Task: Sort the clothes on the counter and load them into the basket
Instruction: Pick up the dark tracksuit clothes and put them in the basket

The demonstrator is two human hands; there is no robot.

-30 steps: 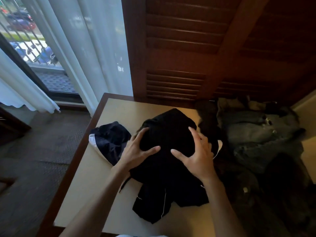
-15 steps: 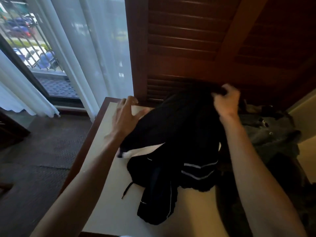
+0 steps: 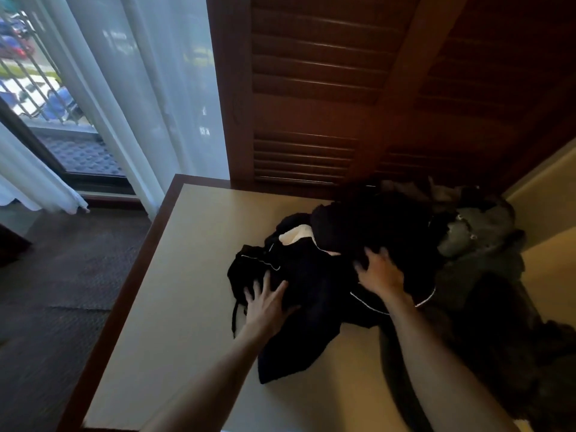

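A heap of black clothes with thin white piping (image 3: 318,275) lies on the beige counter (image 3: 187,291). My left hand (image 3: 266,302) rests flat on the heap's left side with its fingers spread. My right hand (image 3: 378,271) presses on the heap's upper right part, fingers spread into the dark cloth. A white lining patch (image 3: 294,236) shows near the top of the heap. No basket is in view.
Grey-green garments (image 3: 477,238) and more dark clothes (image 3: 498,338) are piled on the counter's right side. A dark louvred wooden door (image 3: 327,88) stands behind. White curtains (image 3: 140,88) and a glass balcony door are on the left, above dark carpet (image 3: 62,275).
The black garment that my right hand held lifted half a second ago is down on the counter again. Both hands have come down and now lie spread on the heap.
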